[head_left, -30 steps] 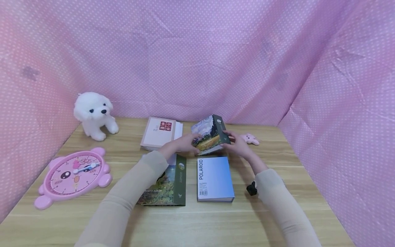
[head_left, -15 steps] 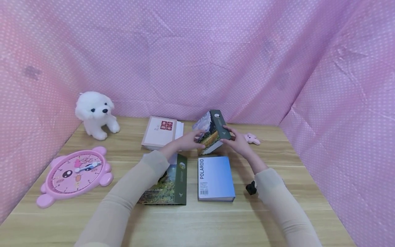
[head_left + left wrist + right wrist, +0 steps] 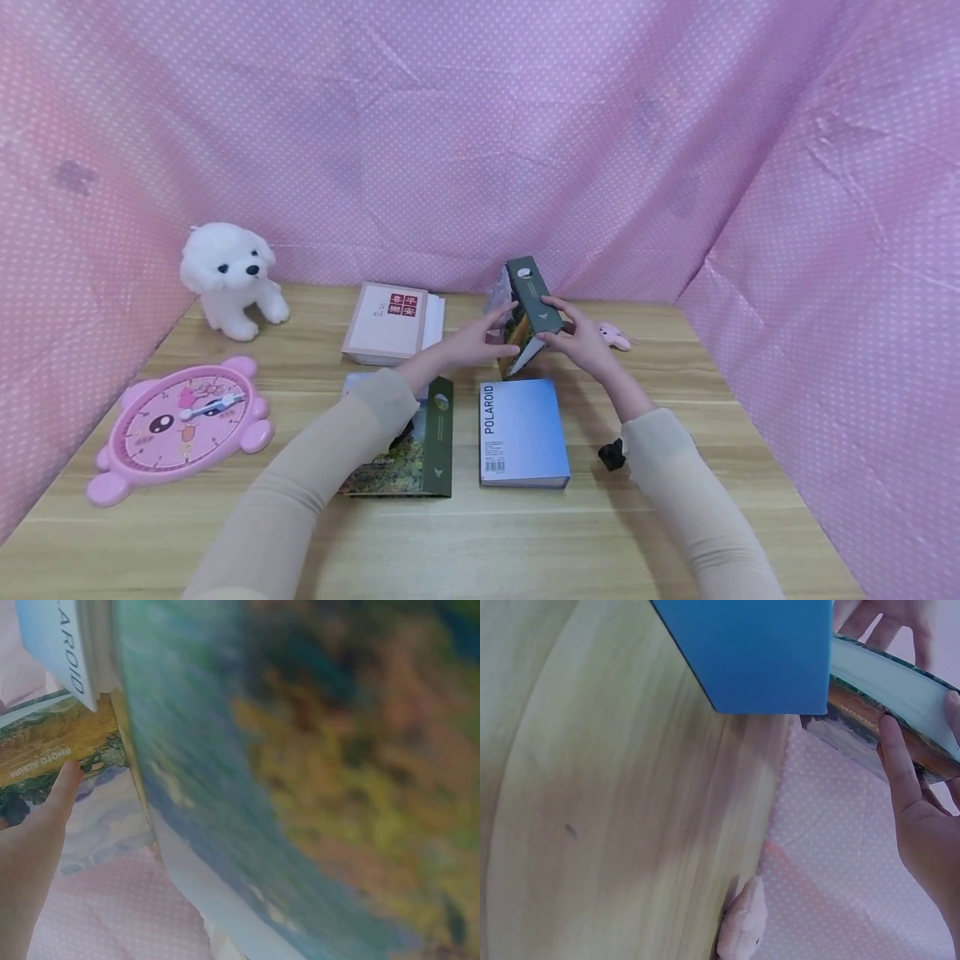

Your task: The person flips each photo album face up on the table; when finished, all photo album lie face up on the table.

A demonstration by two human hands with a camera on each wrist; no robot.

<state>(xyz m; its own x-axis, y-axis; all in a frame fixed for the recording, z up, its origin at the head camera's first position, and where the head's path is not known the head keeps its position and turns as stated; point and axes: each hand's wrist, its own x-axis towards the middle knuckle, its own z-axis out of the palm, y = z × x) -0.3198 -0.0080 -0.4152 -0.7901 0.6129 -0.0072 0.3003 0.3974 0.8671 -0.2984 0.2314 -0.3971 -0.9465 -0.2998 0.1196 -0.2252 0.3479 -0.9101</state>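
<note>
A photo album (image 3: 534,293) with a painted landscape cover stands tilted at the back of the table, its dark green spine turned upward. My right hand (image 3: 583,342) grips the spine's near end between thumb and fingers. Against the painted cover, my left hand (image 3: 476,340) rests with fingers spread; the left wrist view shows one extended finger (image 3: 64,795) on the cover near the "PHOTO ALBUM" print. White page edges (image 3: 900,690) show in the right wrist view. A blue POLAROID album (image 3: 525,433) lies just in front. Under my left forearm lies another green-spined photo album (image 3: 438,442), partly covered by the sleeve.
A pale album with red characters (image 3: 386,325) lies at the back, left of the held one. Farther left are a white plush dog (image 3: 232,279) and a pink toy clock (image 3: 180,425). A small pink plush (image 3: 615,336) lies beyond my right hand. Pink dotted cloth (image 3: 480,150) encloses the table.
The held album has turned from lying cover-up at a slant to a steep tilt, spine rising. My left hand has shifted right along its cover, while my right hand stays at the spine.
</note>
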